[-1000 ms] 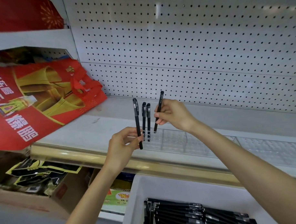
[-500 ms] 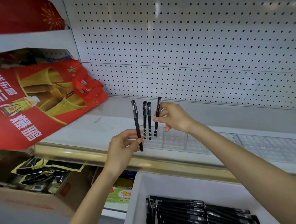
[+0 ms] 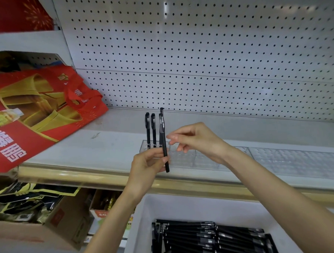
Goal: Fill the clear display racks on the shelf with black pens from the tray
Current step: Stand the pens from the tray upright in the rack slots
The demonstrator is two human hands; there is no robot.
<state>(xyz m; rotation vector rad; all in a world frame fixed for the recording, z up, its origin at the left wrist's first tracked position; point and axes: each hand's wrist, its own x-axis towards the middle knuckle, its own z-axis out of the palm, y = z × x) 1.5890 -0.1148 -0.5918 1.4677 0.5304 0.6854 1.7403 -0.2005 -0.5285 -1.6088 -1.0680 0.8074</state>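
Observation:
Three black pens (image 3: 147, 127) stand upright in the left end of a clear display rack (image 3: 184, 159) on the shelf. My left hand (image 3: 146, 165) pinches a fourth black pen (image 3: 164, 145) upright, just in front of the rightmost standing pen. My right hand (image 3: 199, 140) hovers over the rack right of that pen with relaxed fingers, its fingertips close to the pen, and holds nothing. A white tray (image 3: 144, 212) below the shelf holds several black pens (image 3: 204, 238) lying flat.
A second clear rack (image 3: 296, 159) continues to the right along the shelf's front. A red printed bag (image 3: 38, 112) leans at the shelf's left. White pegboard (image 3: 197, 49) forms the back wall. Cardboard boxes (image 3: 58, 224) with packets sit below left.
My right hand set its pen into the rack beside the other two and let go. My left hand carried its pen to the right, in front of that pen.

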